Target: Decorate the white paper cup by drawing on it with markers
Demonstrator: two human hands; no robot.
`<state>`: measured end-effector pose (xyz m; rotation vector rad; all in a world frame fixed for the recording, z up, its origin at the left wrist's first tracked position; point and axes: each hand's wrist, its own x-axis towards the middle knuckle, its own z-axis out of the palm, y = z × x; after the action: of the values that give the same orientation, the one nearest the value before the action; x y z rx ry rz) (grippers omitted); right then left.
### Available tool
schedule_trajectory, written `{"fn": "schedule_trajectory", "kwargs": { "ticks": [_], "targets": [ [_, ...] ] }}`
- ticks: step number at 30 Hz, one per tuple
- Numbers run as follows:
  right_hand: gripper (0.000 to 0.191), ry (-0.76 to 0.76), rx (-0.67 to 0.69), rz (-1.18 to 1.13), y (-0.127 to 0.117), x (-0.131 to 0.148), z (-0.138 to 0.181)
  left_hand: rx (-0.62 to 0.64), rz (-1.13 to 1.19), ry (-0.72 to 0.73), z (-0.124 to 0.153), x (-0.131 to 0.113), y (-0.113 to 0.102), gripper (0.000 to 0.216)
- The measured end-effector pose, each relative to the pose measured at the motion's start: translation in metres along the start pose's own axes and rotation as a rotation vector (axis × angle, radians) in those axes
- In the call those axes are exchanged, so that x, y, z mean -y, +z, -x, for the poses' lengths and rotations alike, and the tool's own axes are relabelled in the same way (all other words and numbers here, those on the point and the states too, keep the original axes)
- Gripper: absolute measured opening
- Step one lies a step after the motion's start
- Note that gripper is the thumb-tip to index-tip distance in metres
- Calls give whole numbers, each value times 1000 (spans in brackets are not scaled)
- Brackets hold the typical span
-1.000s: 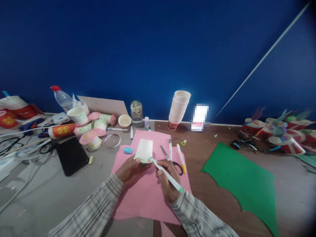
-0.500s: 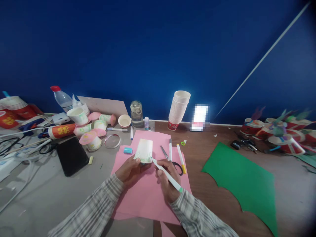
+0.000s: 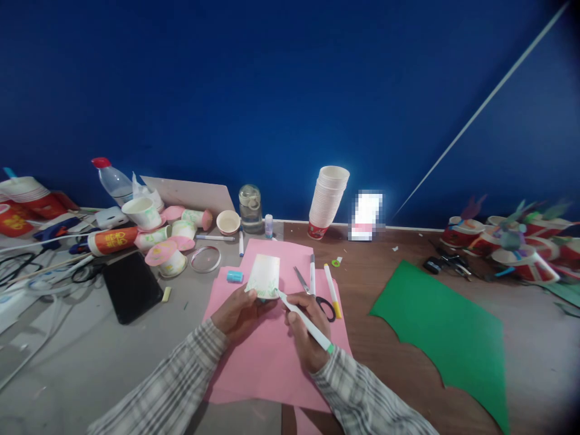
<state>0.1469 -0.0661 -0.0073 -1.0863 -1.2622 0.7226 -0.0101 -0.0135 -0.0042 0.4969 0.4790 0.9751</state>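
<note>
My left hand (image 3: 239,313) is closed on a white paper cup (image 3: 264,273), its thumb pressed at the near edge. Green strokes mark the cup's side close to that edge. A white marker (image 3: 308,326) with a green end lies in the closed fingers of my right hand (image 3: 308,332). Its tip meets the cup's lower right edge. Beneath both hands are pink paper sheets (image 3: 276,377). Scissors (image 3: 312,291), a grey-capped marker (image 3: 312,272) and a yellow marker (image 3: 332,290) rest to the right of the cup; a light-blue cap (image 3: 234,276) lies to its left.
A tall stack of paper cups (image 3: 327,199) stands by the blue wall, near a bright pixelated patch. Green paper (image 3: 446,338) lies at right, with decorated cups (image 3: 521,260) behind. At left are a black phone (image 3: 131,287), a tape roll (image 3: 205,260) and pink-and-white cup pieces (image 3: 167,257).
Almost nothing differs. The marker tip has shifted very slightly left along the cup's edge, and both hands keep their hold.
</note>
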Motion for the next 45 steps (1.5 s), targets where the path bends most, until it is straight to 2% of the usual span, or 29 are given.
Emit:
{"fn": "schedule_trajectory", "kwargs": {
  "ticks": [14, 29, 45],
  "targets": [
    [17, -31, 17, 33, -1, 3, 1, -22, 21, 19, -1, 1, -1, 38],
    [18, -30, 20, -40, -2, 1, 1, -41, 9, 11, -1, 1, -1, 38],
    [19, -57, 47, -12, -1, 5, 1, 12, 9, 8, 0, -1, 4, 37]
  ]
}}
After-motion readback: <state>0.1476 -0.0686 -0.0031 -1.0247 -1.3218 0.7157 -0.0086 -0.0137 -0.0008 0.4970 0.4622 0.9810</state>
